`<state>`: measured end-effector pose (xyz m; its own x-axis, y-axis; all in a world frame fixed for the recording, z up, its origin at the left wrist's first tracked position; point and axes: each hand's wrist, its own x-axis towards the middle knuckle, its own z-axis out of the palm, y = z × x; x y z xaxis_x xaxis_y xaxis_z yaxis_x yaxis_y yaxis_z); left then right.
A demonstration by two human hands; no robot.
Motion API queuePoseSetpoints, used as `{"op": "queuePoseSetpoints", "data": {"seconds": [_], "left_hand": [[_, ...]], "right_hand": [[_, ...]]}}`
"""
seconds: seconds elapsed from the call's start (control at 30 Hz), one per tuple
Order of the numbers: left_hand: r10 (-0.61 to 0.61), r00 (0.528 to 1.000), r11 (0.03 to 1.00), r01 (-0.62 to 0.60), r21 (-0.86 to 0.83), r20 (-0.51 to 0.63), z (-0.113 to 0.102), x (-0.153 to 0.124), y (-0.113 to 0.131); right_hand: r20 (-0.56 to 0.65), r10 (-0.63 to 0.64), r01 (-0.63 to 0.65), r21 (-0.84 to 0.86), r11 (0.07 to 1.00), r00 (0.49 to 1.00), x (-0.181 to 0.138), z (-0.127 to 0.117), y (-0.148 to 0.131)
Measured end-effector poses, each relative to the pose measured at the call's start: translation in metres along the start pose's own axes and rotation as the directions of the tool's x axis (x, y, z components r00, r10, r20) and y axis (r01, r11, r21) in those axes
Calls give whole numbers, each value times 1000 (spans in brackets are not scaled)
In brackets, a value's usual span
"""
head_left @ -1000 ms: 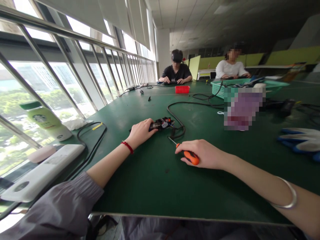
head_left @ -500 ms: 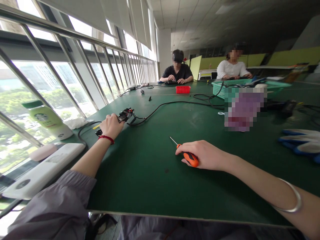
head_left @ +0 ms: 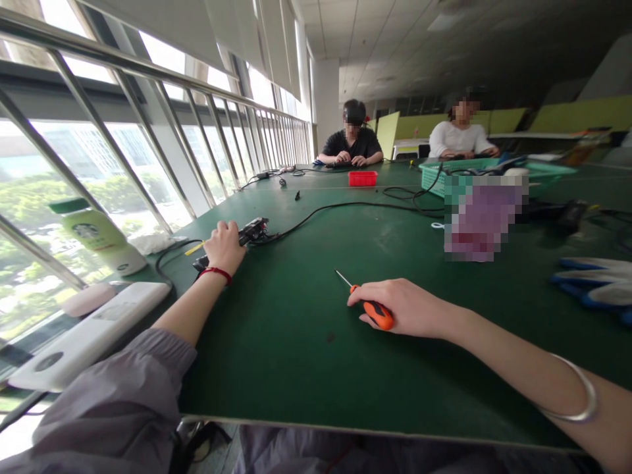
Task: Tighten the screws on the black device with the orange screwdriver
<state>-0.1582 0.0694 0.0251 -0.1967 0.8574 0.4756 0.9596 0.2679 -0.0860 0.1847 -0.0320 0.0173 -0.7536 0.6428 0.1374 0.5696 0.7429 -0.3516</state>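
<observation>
My left hand is closed over a long black device near the left edge of the table. Its far end looks opened up, with small red parts inside, and a black cable runs from it to the right. The fingers cover its middle, so I cannot tell its exact kind. Low over the green tabletop, my right hand grips a screwdriver with an orange and black handle. Its thin metal shaft points forward and left, apart from the device.
To the left are a green bottle and a white power bank. Further off stand a red tray and a green basket full of items. White-and-blue gloves lie right. Two people sit across the table.
My left hand has shifted slightly and rolled the device, so its red parts show less and its black side more. My right hand and the screwdriver have stayed nearly still.
</observation>
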Motion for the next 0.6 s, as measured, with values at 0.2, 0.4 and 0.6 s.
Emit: {"op": "queuePoseSetpoints", "data": {"seconds": [0.2,0.4,0.6], "left_hand": [[-8,995,999,3,-48,-103,-5,-2,0],[62,968,991,-89,-103,-244,-21,-8,13],[697,686,677,-725,-124,-208,-23,-31,59]], "right_hand": [[-29,0,1,19,1000,1000,0,2,0],[-271,124,-101,97,990,955,6,8,7],[-573,289,-187,231,955,767,10,8,17]]}}
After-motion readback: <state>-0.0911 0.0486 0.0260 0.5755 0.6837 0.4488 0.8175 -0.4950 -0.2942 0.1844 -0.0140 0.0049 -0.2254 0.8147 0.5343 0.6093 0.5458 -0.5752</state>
